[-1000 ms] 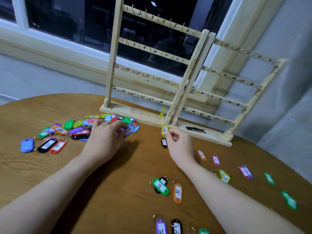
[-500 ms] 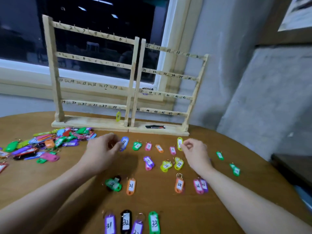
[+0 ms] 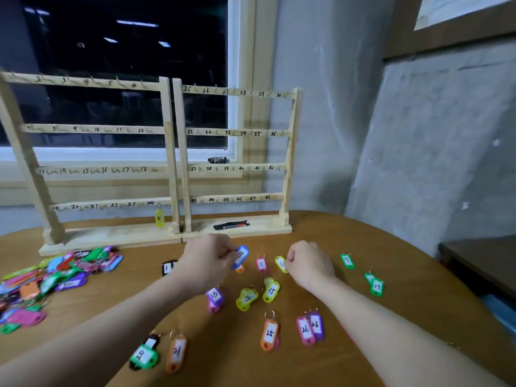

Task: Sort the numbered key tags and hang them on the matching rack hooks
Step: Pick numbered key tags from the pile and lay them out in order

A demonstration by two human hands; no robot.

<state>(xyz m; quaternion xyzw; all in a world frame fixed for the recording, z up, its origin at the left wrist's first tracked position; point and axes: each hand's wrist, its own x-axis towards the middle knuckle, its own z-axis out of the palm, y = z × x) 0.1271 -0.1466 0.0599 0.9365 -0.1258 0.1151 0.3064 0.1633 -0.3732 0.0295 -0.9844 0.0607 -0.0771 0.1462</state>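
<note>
Beyond both hands the wooden rack [image 3: 178,163] is standing on the table [image 3: 391,261], one yellow tag [image 3: 159,218] hanging low. Left of the left hand [image 3: 206,263] a heap of tags [image 3: 55,280] is lying. That hand is pinching a blue tag [image 3: 241,256]; the right hand [image 3: 308,265] is gripping a yellow-green tag [image 3: 280,264].
</note>
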